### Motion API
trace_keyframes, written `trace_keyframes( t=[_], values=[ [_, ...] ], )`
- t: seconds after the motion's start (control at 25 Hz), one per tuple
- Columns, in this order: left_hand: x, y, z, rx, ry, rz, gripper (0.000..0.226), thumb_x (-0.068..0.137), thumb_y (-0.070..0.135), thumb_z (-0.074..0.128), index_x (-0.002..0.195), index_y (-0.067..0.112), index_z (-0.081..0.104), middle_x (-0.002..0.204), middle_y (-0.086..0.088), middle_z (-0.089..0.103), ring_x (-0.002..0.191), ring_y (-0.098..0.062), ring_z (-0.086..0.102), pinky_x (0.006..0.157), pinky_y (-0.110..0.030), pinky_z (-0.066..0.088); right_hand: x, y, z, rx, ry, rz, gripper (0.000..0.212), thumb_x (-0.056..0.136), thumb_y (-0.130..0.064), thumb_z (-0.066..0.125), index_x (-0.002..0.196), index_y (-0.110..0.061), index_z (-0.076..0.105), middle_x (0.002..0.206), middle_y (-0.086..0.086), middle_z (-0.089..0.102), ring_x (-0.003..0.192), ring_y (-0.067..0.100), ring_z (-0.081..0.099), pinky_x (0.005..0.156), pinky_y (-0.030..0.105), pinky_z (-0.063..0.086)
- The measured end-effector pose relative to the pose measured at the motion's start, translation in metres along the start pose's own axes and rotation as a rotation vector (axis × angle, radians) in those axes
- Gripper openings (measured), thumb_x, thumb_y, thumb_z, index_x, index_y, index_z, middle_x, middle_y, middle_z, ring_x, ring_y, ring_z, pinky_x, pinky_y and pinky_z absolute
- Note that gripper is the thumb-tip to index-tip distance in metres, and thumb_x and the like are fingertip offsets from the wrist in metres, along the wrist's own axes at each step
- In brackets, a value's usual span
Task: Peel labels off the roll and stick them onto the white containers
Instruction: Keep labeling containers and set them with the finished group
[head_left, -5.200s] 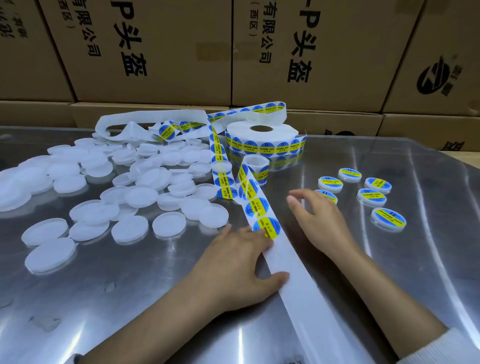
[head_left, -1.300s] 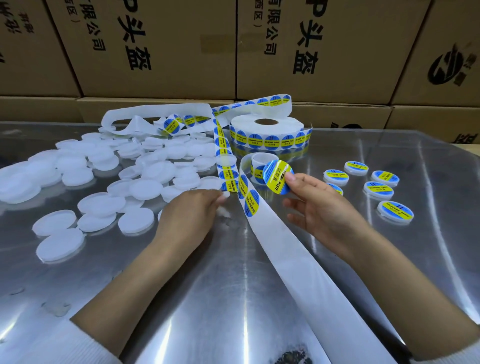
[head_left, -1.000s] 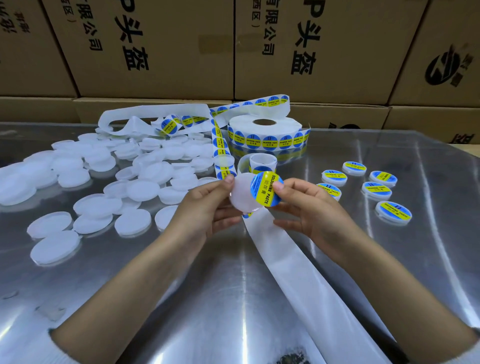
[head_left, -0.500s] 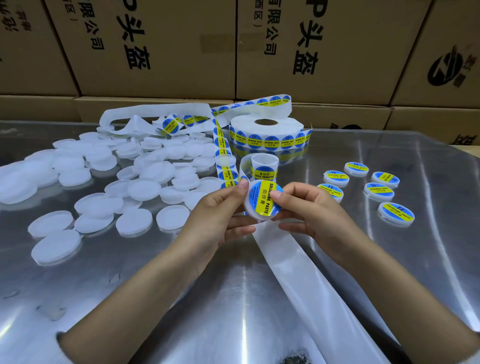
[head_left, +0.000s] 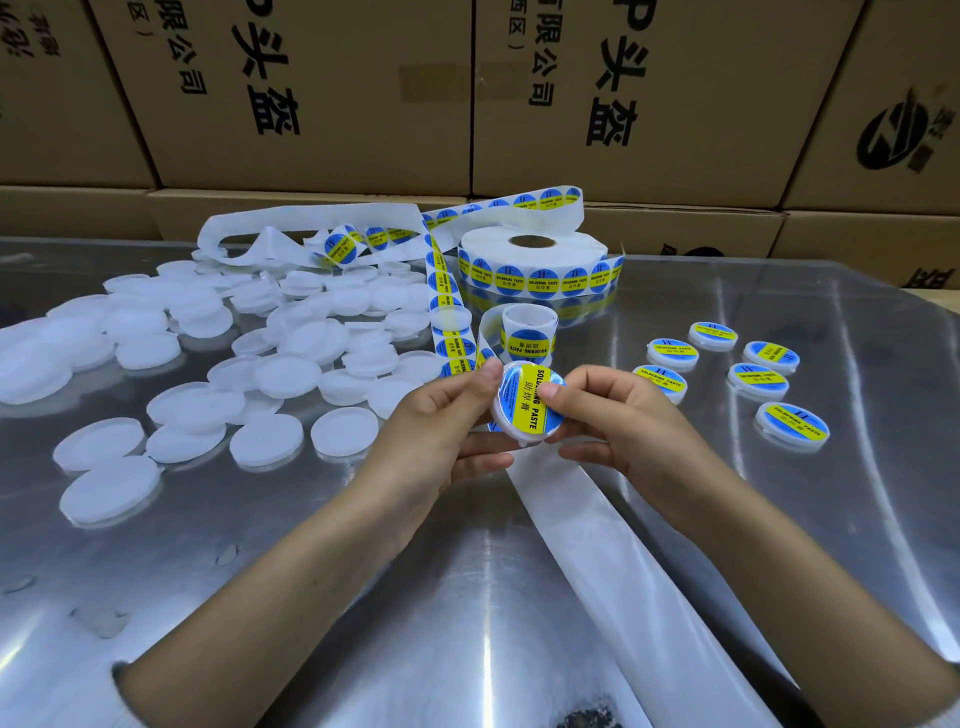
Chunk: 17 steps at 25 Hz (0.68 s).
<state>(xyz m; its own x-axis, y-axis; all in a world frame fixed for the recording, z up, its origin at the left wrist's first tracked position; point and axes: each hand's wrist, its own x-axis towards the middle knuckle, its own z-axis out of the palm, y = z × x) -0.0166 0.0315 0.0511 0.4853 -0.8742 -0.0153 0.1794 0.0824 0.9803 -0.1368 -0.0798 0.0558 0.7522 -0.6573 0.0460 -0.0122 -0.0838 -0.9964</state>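
Pinching a white container (head_left: 522, 434) between them, both hands hold it above the middle of the desk (head_left: 857, 493). A blue-yellow label (head_left: 529, 402) covers its face. Left hand (head_left: 441, 441) has its thumb on the upper left rim, fingers curled beneath; right hand (head_left: 623, 421) presses a fingertip on the label's right edge. The roll (head_left: 535, 265) sits near the far edge, bare containers (head_left: 270, 379) toward the left edge, labelled ones (head_left: 748, 374) toward the right.

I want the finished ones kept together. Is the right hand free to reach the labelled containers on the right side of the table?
Probably not yet: the right hand and the left hand both grip a container with a label on it. The path to the labelled containers looks open over bare table.
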Motion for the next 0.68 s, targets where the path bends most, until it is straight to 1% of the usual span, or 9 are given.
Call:
trace_keyframes(
  t=[0.24, 0.36, 0.44, 0.52, 0.56, 0.6, 0.68],
  values=[
    [-0.0029, 0.0005, 0.0030, 0.045, 0.010, 0.046, 0.029, 0.070, 0.051, 0.058, 0.080, 0.031, 0.077, 0.086, -0.002, 0.075, 0.076, -0.015, 0.072, 0.051, -0.015, 0.049, -0.0004, -0.0019, 0.0041, -0.136, 0.059, -0.039, 0.026, 0.087, -0.021, 0.065, 0.064, -0.016, 0.054, 0.068, 0.001, 0.066, 0.058, 0.004, 0.060, 0.057, 0.018, 0.049],
    [-0.0031, 0.0001, 0.0036, 0.062, 0.036, 0.083, 0.023, 0.076, 0.047, 0.058, 0.079, 0.034, 0.077, 0.085, -0.001, 0.075, 0.077, -0.015, 0.072, 0.050, -0.015, 0.049, 0.0017, -0.0011, 0.0038, -0.171, 0.087, -0.049, 0.026, 0.084, -0.024, 0.068, 0.062, -0.014, 0.056, 0.059, -0.004, 0.063, 0.053, 0.004, 0.058, 0.052, 0.017, 0.047],
    [-0.0031, -0.0011, 0.0041, 0.074, 0.043, 0.098, 0.020, 0.081, 0.043, 0.058, 0.080, 0.035, 0.076, 0.084, -0.001, 0.075, 0.077, -0.014, 0.072, 0.050, -0.016, 0.049, 0.0033, 0.0003, 0.0016, -0.228, 0.134, -0.048, 0.032, 0.078, -0.034, 0.072, 0.059, -0.013, 0.056, 0.054, -0.003, 0.061, 0.051, 0.007, 0.056, 0.050, 0.017, 0.045],
    [-0.0028, -0.0015, 0.0046, 0.059, 0.041, 0.089, 0.024, 0.076, 0.047, 0.058, 0.080, 0.033, 0.076, 0.084, -0.001, 0.075, 0.077, -0.015, 0.072, 0.050, -0.016, 0.050, 0.0042, 0.0016, -0.0018, -0.346, 0.209, -0.052, 0.048, 0.063, -0.056, 0.071, 0.054, -0.014, 0.050, 0.054, 0.001, 0.065, 0.049, 0.009, 0.053, 0.050, 0.021, 0.046],
    [-0.0021, -0.0011, 0.0045, 0.044, 0.042, 0.075, 0.028, 0.073, 0.049, 0.058, 0.082, 0.030, 0.076, 0.085, -0.002, 0.075, 0.077, -0.016, 0.072, 0.050, -0.016, 0.050, 0.0048, 0.0020, -0.0026, -0.401, 0.239, -0.059, 0.055, 0.055, -0.066, 0.066, 0.053, -0.014, 0.048, 0.057, 0.003, 0.067, 0.049, 0.009, 0.053, 0.051, 0.024, 0.045],
    [-0.0015, -0.0010, 0.0045, 0.027, 0.041, 0.055, 0.031, 0.071, 0.050, 0.058, 0.084, 0.027, 0.076, 0.086, -0.003, 0.075, 0.077, -0.016, 0.072, 0.050, -0.016, 0.050, 0.0046, 0.0022, -0.0029, -0.430, 0.252, -0.080, 0.061, 0.050, -0.073, 0.060, 0.056, -0.013, 0.050, 0.061, 0.004, 0.069, 0.049, 0.008, 0.052, 0.053, 0.026, 0.045],
    [-0.0014, -0.0011, 0.0050, -0.011, 0.015, 0.012, 0.037, 0.071, 0.050, 0.058, 0.088, 0.022, 0.075, 0.087, -0.004, 0.075, 0.075, -0.015, 0.072, 0.049, -0.016, 0.049, 0.0032, 0.0029, 0.0000, -0.417, 0.218, -0.139, 0.066, 0.047, -0.078, 0.057, 0.069, -0.015, 0.057, 0.063, 0.003, 0.067, 0.053, 0.007, 0.054, 0.055, 0.028, 0.044]
  ],
)
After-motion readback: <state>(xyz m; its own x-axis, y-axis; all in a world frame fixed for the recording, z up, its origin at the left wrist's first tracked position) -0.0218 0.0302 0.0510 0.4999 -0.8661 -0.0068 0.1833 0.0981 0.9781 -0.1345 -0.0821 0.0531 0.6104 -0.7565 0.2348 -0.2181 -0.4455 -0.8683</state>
